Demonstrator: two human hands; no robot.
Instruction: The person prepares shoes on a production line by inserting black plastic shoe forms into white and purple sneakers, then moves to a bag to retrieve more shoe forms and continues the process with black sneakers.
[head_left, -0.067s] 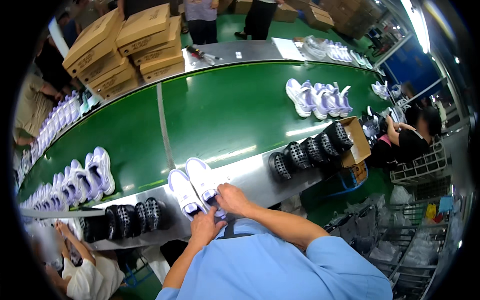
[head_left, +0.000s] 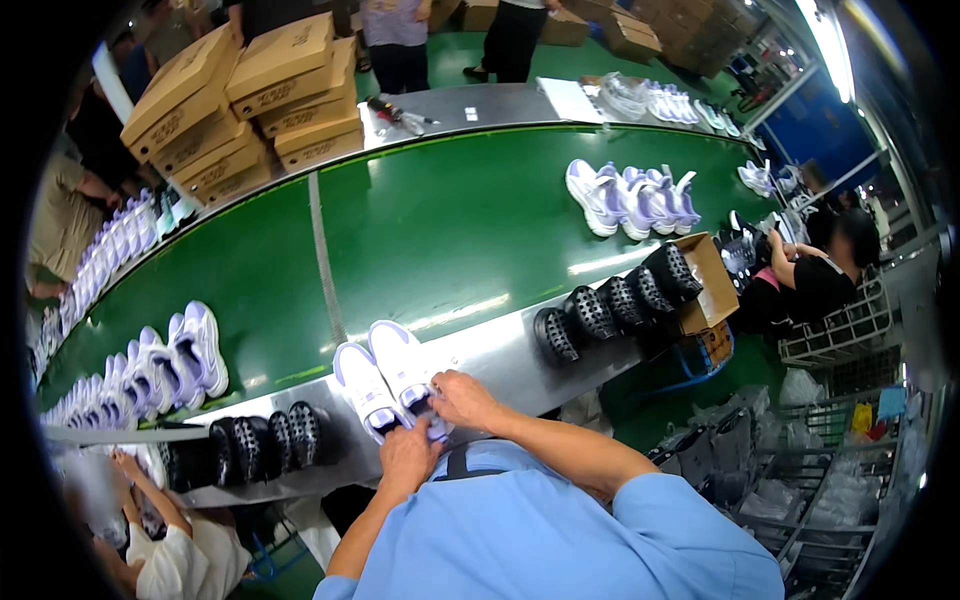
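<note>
Two white and lilac sneakers lie side by side on the metal ledge in front of me, toes pointing away. My left hand (head_left: 408,457) grips the heel end of the left sneaker (head_left: 364,386), its fingers bent over the collar. Closed at the opening of the right sneaker (head_left: 400,358) is my right hand (head_left: 464,400), with the fingertips partly hidden inside the collar. Both heels are close against my blue shirt and partly covered by my hands.
Black studded shoe forms (head_left: 592,312) stand right of me by an open carton (head_left: 710,285); more forms (head_left: 262,440) stand left. Sneaker rows (head_left: 150,370) and another group (head_left: 630,200) sit on the green belt (head_left: 450,220). Boxes (head_left: 285,80) are stacked beyond. Co-workers sit at both sides.
</note>
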